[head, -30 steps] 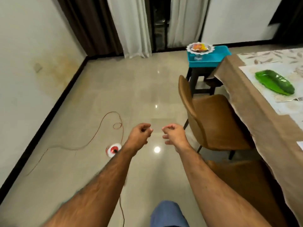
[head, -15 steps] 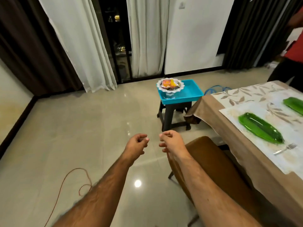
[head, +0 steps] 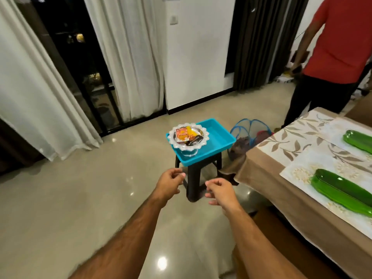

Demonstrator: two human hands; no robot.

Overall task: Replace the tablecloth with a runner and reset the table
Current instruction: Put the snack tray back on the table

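- Tablecloth point(head: 285, 200) on the table fills the right and lower right of the frame; we see a plain tan-brown fabric that hangs over the near edge in a soft fold at the corner.
- Down the middle of the tabletop lies a cream panel point(head: 291, 141) printed with brown leaves, matte and flat against the cloth.
- On it we count two pale rectangular placemats with faint floral prints; the near placemat point(head: 298, 174) bears a long, glossy green leaf-shaped plate point(head: 342, 190), and a second green plate point(head: 358, 139) sits at the right edge.
- Our left hand point(head: 171, 184) and right hand point(head: 221, 192) hang over the floor in the lower centre, close together but apart, fingers loosely curled, gripping nothing.
- Just above them stands a black plastic stool point(head: 196, 174) carrying a shallow turquoise tray point(head: 217, 137) with a raised rim.
- At the tray's left end rests a clear, scallop-edged pedestal bowl point(head: 188, 137) holding orange and dark packets.
- A blue mesh basket point(head: 249, 131) sits on the floor between stool and table.
- The floor point(head: 80, 198) is polished beige tile with bright light spots.
- White curtains point(head: 130, 57) hang at upper left; a person in a red shirt point(head: 338, 41) stands at upper right.
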